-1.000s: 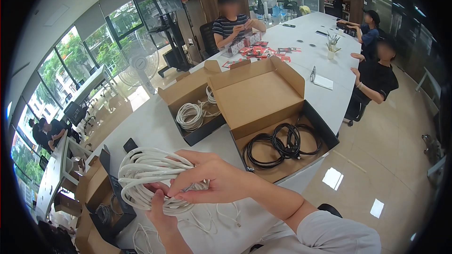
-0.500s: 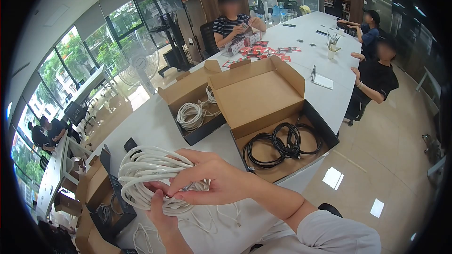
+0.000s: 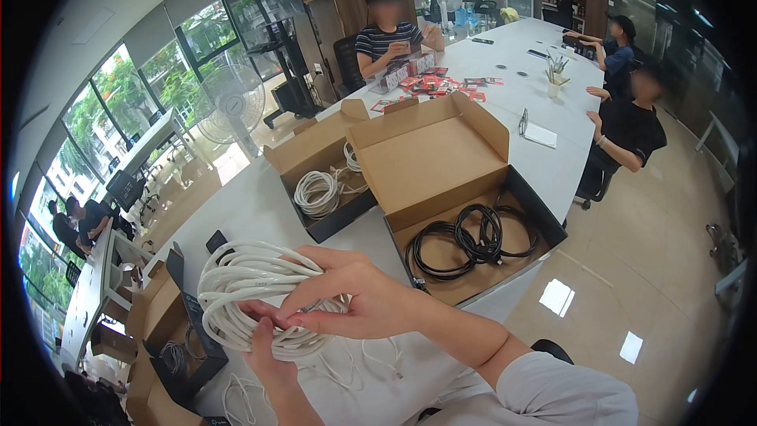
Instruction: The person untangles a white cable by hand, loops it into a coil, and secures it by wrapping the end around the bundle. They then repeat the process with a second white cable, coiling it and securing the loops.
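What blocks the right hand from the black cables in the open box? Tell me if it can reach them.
Probably yes: the box lies open beside the right hand, black cables uncovered, nothing between. But that hand and the left hand both grip the white cable coil, so it is not free.

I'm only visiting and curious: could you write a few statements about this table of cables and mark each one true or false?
1. The left hand and the right hand both grip the large coil of white cable. True.
2. The nearer open brown cardboard box holds white cables. False: it holds coiled black cables.
3. The farther open brown cardboard box holds a smaller coil of white cable. True.
4. The small red packets lie on the floor. False: they lie on the long white table, in front of a seated person in a striped shirt.
5. A white pedestal fan stands by the windows. True.
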`<action>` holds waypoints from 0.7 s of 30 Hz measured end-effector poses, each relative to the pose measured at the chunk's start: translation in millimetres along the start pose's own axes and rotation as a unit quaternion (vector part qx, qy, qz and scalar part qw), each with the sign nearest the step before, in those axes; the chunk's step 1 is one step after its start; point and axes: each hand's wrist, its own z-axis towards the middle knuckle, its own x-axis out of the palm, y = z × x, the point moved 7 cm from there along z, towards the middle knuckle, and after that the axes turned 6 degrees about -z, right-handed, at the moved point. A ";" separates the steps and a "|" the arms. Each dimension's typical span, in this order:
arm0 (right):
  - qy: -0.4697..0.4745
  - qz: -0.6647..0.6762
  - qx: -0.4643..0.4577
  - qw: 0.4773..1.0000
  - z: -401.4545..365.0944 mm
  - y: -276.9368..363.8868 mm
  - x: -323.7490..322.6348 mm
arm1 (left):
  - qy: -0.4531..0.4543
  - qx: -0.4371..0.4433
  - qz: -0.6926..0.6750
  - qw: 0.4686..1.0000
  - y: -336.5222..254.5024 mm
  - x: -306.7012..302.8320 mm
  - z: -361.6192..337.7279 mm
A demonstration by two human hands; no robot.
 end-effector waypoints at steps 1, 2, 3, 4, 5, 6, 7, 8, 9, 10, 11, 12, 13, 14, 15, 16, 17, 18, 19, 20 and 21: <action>-0.001 -0.005 -0.005 1.000 0.4 0.8 0.1 | 0.006 -0.003 0.002 1.000 0.6 -1.7 -0.9; -0.004 -0.007 -0.006 1.000 0.8 1.6 0.4 | -0.002 -0.007 0.003 1.000 -0.1 -3.2 -3.3; -0.007 -0.011 -0.009 1.000 0.6 2.4 -0.2 | -0.009 -0.009 0.003 1.000 -0.8 -1.8 -3.1; -0.005 -0.006 0.000 1.000 -0.4 1.7 0.8 | -0.016 -0.009 0.003 1.000 -2.0 -0.8 -2.9; 0.000 -0.003 0.006 1.000 0.1 1.1 0.9 | -0.027 -0.003 0.002 1.000 -3.1 0.7 -2.4; 0.004 0.000 0.012 1.000 0.1 0.2 2.2 | -0.038 0.003 0.002 0.999 -4.9 1.8 -3.1; -0.001 0.001 0.004 1.000 0.6 0.6 2.0 | -0.050 0.010 0.001 0.999 -5.9 1.3 -3.5; -0.007 0.001 -0.003 1.000 1.0 1.1 2.4 | -0.051 0.007 0.004 0.999 -5.1 -1.6 -3.6; -0.013 0.001 -0.010 1.000 0.7 1.7 2.3 | -0.051 0.004 0.008 0.999 -3.4 -6.0 -3.5; -0.015 0.006 -0.009 1.000 0.4 1.4 2.4 | -0.051 0.001 0.011 0.999 -2.4 -8.2 -3.2; -0.017 0.011 -0.010 1.000 0.6 1.2 2.5 | -0.039 -0.001 0.011 0.999 -3.1 -6.4 -2.9; -0.020 0.016 -0.012 1.000 0.9 1.1 2.7 | -0.028 -0.002 0.013 1.000 -4.8 -4.5 -2.8; -0.018 0.016 -0.009 1.000 1.0 0.6 3.3 | -0.017 -0.004 0.014 1.000 -5.8 -3.0 -2.8; -0.016 0.015 -0.006 1.000 1.1 0.1 3.4 | -0.022 -0.005 0.009 1.000 -5.6 -4.0 -2.9; -0.015 0.014 -0.003 1.000 0.8 -0.5 3.6 | -0.026 -0.006 0.005 1.000 -4.8 -5.4 -3.2; -0.019 0.018 -0.007 1.000 0.5 -0.5 3.7 | -0.030 -0.008 0.000 1.000 -3.6 -7.4 -3.7; -0.023 0.023 -0.011 0.999 0.5 -0.8 4.4 | -0.005 -0.008 -0.008 1.000 -1.7 -11.1 -3.7; -0.027 0.027 -0.015 0.999 0.3 -0.7 4.6 | 0.021 -0.007 -0.016 1.000 0.4 -18.4 -3.2; -0.024 0.024 -0.008 0.999 0.1 -1.0 4.9 | 0.046 -0.006 -0.024 0.999 2.1 -22.2 -3.3; -0.020 0.021 -0.001 1.000 0.1 -0.7 4.8 | 0.034 -0.005 -0.012 0.999 4.6 -28.5 -4.0; -0.017 0.018 0.006 1.000 -0.1 -1.0 4.8 | 0.023 -0.004 0.001 1.000 5.6 -31.3 -4.2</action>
